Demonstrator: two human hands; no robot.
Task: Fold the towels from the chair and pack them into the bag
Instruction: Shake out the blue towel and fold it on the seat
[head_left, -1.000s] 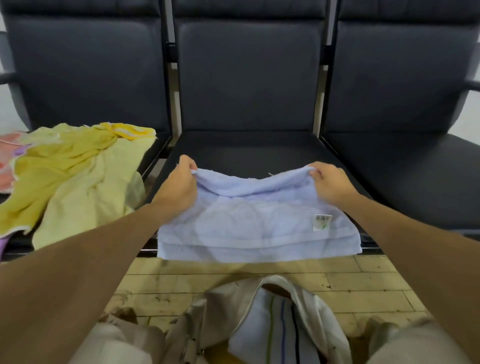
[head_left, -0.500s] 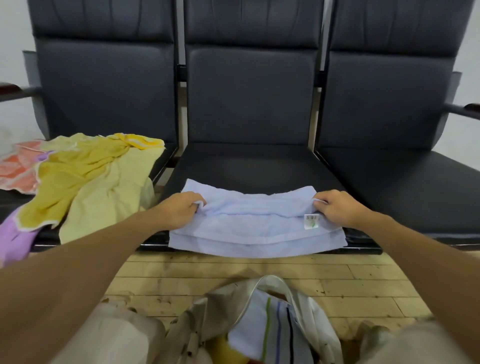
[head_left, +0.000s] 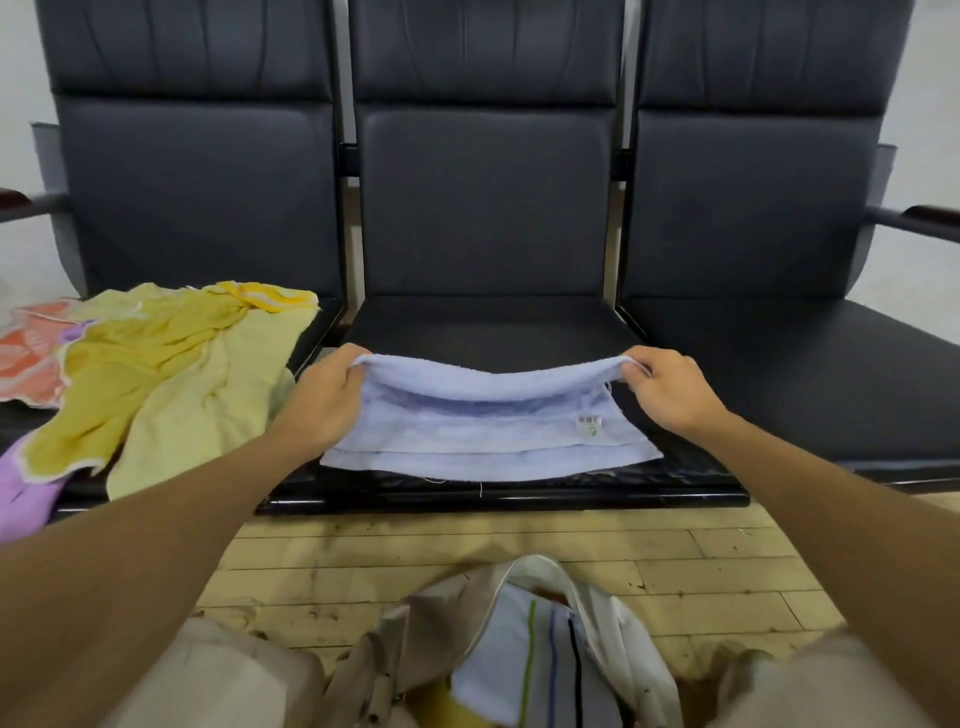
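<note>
A light blue towel (head_left: 488, 436) lies partly folded on the front of the middle black seat (head_left: 488, 327). My left hand (head_left: 324, 400) pinches its far left corner and my right hand (head_left: 670, 395) pinches its far right corner, lifting that far edge a little off the seat. A small white label shows near the towel's right side. On the left seat a heap of unfolded towels (head_left: 156, 379) lies spread out: yellow, pale yellow, orange and purple. A beige bag (head_left: 415, 649) stands open on the floor between my knees, with a white striped towel (head_left: 535, 665) inside.
Three black chairs stand joined in a row, and the right seat (head_left: 779, 379) holds nothing. Armrests stick out at the far left and far right. A wooden plank floor (head_left: 675, 561) runs between the seats and the bag. My knees (head_left: 223, 680) flank the bag.
The towel was laid down folded on the seat front half a second ago. Both hands have since shifted to its far corners and raised that edge.
</note>
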